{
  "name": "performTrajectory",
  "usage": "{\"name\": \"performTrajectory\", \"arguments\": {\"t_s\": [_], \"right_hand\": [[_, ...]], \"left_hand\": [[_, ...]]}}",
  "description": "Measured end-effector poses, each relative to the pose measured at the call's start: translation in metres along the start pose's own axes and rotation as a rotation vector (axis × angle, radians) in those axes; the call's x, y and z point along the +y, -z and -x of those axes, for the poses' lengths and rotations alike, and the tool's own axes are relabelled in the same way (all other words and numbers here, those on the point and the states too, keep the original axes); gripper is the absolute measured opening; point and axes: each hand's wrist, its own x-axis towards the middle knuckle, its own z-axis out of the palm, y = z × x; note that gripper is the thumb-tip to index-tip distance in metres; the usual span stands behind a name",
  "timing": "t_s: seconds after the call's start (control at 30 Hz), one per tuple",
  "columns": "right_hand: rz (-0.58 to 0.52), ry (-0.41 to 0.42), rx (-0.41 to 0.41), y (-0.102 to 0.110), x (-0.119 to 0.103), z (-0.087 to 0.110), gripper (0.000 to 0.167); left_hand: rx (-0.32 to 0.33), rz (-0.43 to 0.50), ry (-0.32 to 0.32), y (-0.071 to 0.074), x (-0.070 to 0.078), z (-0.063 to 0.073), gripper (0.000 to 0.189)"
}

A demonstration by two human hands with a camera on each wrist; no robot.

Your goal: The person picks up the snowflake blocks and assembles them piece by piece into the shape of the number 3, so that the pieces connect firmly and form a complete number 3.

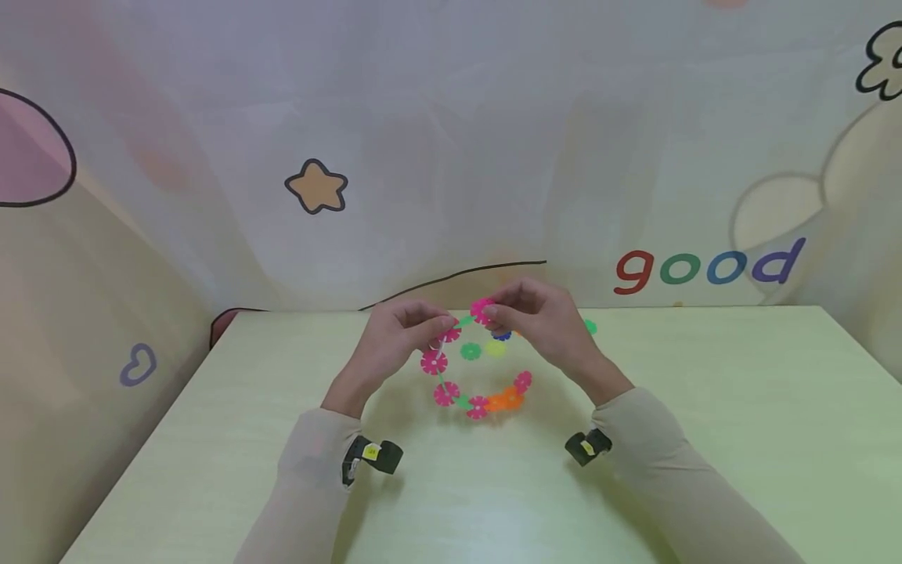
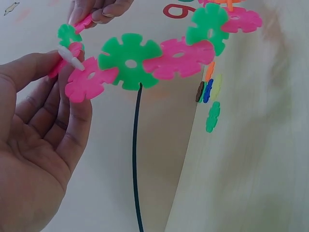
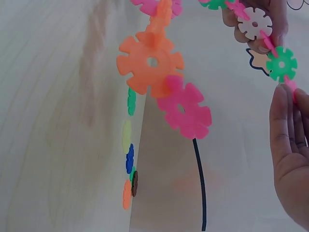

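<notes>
A chain of slotted, flower-shaped plastic discs hangs in an open loop between both hands, above the table. My left hand (image 1: pixel 395 337) pinches the chain at a pink disc beside a white disc (image 3: pixel 255 23). With thumb and fingers my right hand (image 1: pixel 546 321) holds the pink disc (image 1: pixel 482 311) at the chain's upper end. A green disc (image 3: pixel 282 64) links the stretch between the two hands. Below the left hand run pink and green discs, then orange discs (image 1: pixel 506 400). The other end is a pink disc (image 3: pixel 184 110), hanging free.
Loose discs lie on the table (image 1: pixel 211 439) behind the chain: a green disc (image 1: pixel 470 351), a yellow one (image 1: pixel 496 347), a blue one (image 1: pixel 502 336), a brown one (image 3: pixel 134 183) and an orange one (image 3: pixel 127 194). A printed backdrop (image 1: pixel 451 157) stands along the table's back edge.
</notes>
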Motion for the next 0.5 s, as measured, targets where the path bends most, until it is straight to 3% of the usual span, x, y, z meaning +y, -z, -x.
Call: {"name": "performTrajectory", "arguments": {"t_s": [0.33, 0.5], "right_hand": [[0.001, -0.019, 0.021, -0.004, 0.004, 0.003, 0.018], [-0.028, -0.012, 0.021, -0.005, 0.005, 0.005, 0.019]], "left_hand": [[0.028, -0.034, -0.022, -0.008, -0.002, -0.001, 0.017], [0.053, -0.036, -0.001, -0.011, -0.003, -0.001, 0.018]]}}
